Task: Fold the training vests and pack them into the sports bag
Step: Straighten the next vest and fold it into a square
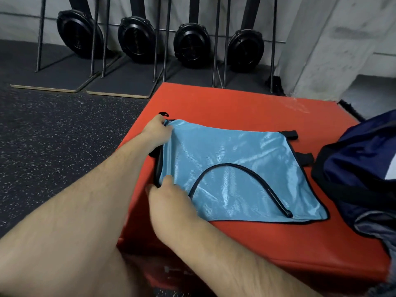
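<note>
- A red padded box (pixel 246 99) fills the lower right, its top matte and slightly scuffed.
- Left of the red padded box lies dark speckled rubber floor (pixel 53 142).
- Beyond it, four black fan-wheel machines (pixel 190 45) stand upright in a row on wood-edged boards (pixel 120 86).
- Behind them rises a pale concrete wall (pixel 321 39), evenly lit.

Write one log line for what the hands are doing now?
left hand: grips far-left corner of blue vest | right hand: grips near-left edge | vest: on red mat | sports bag: right, unpacked
</note>
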A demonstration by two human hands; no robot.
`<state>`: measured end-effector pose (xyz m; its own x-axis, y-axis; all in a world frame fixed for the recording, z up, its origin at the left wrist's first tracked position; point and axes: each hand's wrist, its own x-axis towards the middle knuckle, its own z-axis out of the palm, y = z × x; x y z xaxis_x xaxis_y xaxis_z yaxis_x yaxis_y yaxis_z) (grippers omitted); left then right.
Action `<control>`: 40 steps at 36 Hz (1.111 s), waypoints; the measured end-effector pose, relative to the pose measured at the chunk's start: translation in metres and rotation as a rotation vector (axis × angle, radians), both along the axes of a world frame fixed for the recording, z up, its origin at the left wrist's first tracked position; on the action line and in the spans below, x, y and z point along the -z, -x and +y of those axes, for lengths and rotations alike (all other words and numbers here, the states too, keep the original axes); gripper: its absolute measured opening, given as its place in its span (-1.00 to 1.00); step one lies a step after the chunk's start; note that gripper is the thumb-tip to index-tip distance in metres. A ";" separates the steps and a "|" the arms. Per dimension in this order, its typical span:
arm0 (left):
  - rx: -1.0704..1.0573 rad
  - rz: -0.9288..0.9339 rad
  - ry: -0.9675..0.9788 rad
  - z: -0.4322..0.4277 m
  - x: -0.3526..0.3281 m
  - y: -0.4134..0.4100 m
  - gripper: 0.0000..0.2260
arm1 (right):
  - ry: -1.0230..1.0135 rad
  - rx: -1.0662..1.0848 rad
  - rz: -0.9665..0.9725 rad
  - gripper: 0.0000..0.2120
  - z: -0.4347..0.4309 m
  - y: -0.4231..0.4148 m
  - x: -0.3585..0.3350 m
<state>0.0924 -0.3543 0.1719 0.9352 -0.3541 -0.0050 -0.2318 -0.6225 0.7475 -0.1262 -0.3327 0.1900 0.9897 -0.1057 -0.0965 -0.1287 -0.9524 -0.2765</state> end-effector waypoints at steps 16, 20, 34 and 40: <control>-0.189 0.106 0.175 0.053 -0.014 -0.007 -0.95 | -0.260 0.138 -0.176 -0.77 0.025 -0.007 -0.008; -0.306 0.189 0.309 0.073 -0.031 -0.004 -0.86 | -0.562 0.213 -0.195 -0.79 0.035 -0.010 -0.017; -0.185 -0.110 0.170 0.029 -0.064 0.036 -0.82 | -0.619 0.202 -0.093 -0.63 -0.041 0.041 -0.058; -0.046 -0.010 0.190 -0.030 -0.058 0.062 -0.81 | -0.576 0.306 -0.071 -0.53 -0.093 0.075 -0.055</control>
<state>0.0304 -0.3848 0.2304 0.9501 -0.3046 0.0673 -0.2143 -0.4805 0.8504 -0.2010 -0.4252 0.2446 0.9293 -0.3341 -0.1571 -0.3326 -0.5729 -0.7491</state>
